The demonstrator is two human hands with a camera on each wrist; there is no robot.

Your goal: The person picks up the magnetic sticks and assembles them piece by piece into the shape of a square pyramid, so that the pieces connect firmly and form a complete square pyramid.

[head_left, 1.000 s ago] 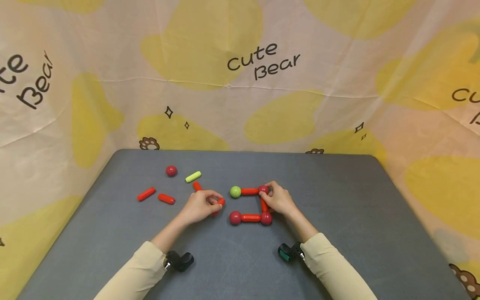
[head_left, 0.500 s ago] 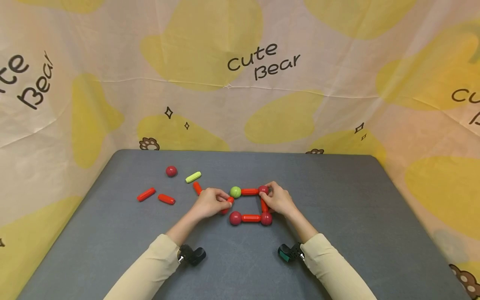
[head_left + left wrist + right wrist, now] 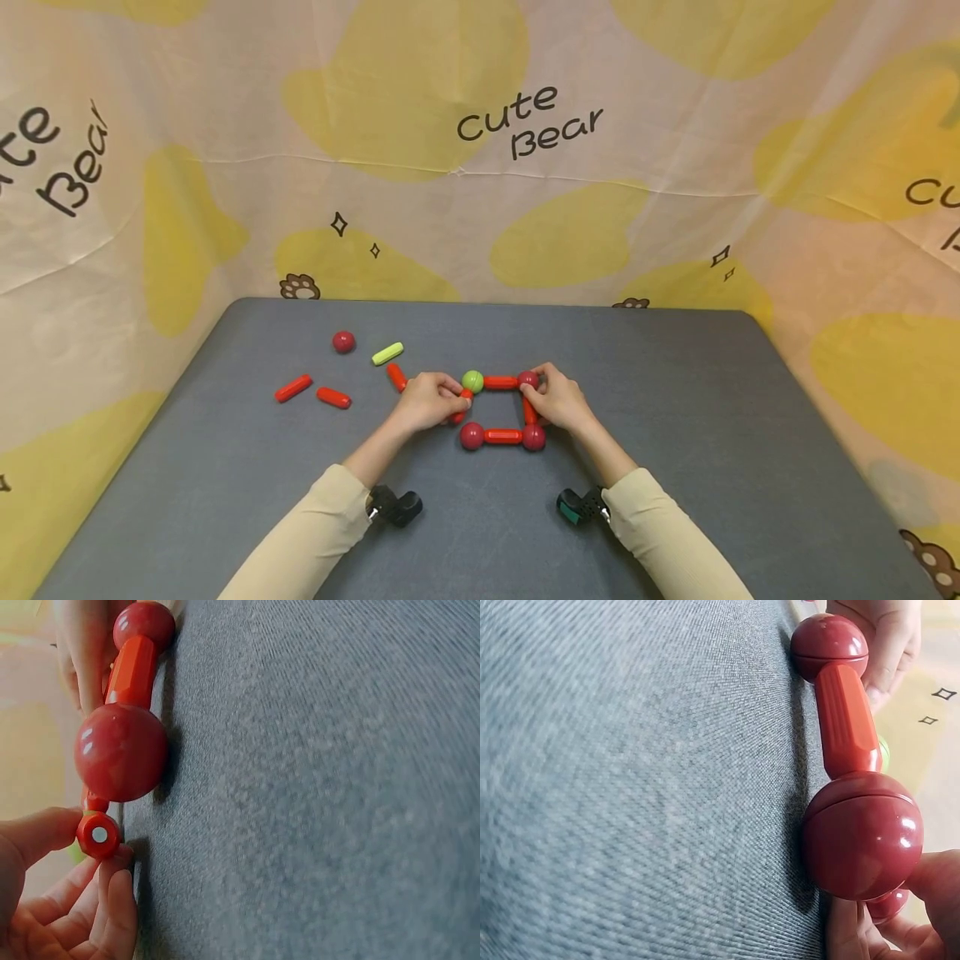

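A frame of red rods and balls lies mid-table: a green ball (image 3: 472,382) at its far left corner, a top rod (image 3: 499,382), a near rod (image 3: 502,436) between two dark red balls (image 3: 471,436) (image 3: 533,437). My left hand (image 3: 427,402) pinches a short red rod (image 3: 461,406) (image 3: 98,834) between the green ball and the near left ball (image 3: 120,753). My right hand (image 3: 557,402) grips the far right ball (image 3: 528,379) and covers much of the right rod (image 3: 528,410). The right wrist view shows the near rod (image 3: 845,720) and near right ball (image 3: 862,835).
Loose pieces lie on the grey table (image 3: 675,400) to the left: a dark red ball (image 3: 343,342), a yellow-green rod (image 3: 387,353), and three red rods (image 3: 292,387) (image 3: 333,397) (image 3: 396,377). A printed cloth backdrop (image 3: 480,150) rings the table.
My left hand has carried the short red rod rightward from open table to the frame's left side, between the green ball and the near left ball. The right hand has stayed put.
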